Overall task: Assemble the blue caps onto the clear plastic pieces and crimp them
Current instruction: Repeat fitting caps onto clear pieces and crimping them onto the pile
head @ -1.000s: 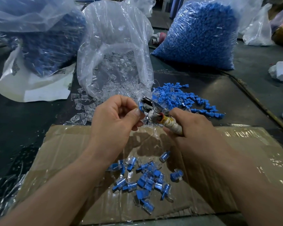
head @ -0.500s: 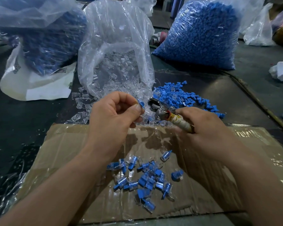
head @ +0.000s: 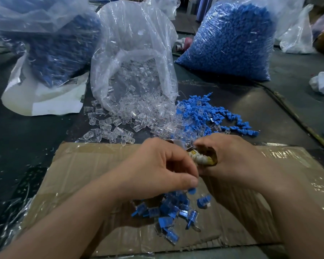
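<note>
Beyond the cardboard sheet (head: 82,174), an open bag (head: 135,43) spills clear plastic pieces (head: 123,124) beside loose blue caps (head: 213,116); a full bag (head: 230,40) of caps stands farther back. Our right hand (head: 232,161) grips the pliers (head: 202,158). Our left hand (head: 157,165) curls over the capped pieces (head: 168,212) on the cardboard, one at its fingers (head: 189,181); whether pinched, we cannot tell.

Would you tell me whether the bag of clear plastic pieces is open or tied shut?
Open: the bag gapes toward the camera, and clear pieces spill onto the table.
</note>
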Demonstrator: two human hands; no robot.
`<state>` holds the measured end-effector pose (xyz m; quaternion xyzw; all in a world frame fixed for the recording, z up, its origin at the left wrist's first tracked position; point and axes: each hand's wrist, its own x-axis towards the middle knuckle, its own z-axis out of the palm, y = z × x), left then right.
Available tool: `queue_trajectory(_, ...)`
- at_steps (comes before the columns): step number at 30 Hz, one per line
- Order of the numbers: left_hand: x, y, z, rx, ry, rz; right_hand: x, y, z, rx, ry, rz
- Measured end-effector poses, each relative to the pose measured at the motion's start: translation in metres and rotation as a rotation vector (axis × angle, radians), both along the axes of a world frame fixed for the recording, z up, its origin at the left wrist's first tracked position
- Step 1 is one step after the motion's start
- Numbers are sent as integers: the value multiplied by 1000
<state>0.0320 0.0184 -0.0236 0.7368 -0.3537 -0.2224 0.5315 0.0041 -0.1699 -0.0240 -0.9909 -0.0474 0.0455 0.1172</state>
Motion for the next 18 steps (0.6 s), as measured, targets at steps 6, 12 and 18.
queue_trajectory(6, 1, 1, -1, -37, 5, 88, 1, -3, 1, 30, 77, 30)
queue_trajectory(12, 19, 4, -11, 197, -328, 711, 0, -8, 2, 55, 123, 36)
queue_trajectory(18, 19, 7, -21, 629, -623, 629, -1, -10, 9, 160, -21, -10)
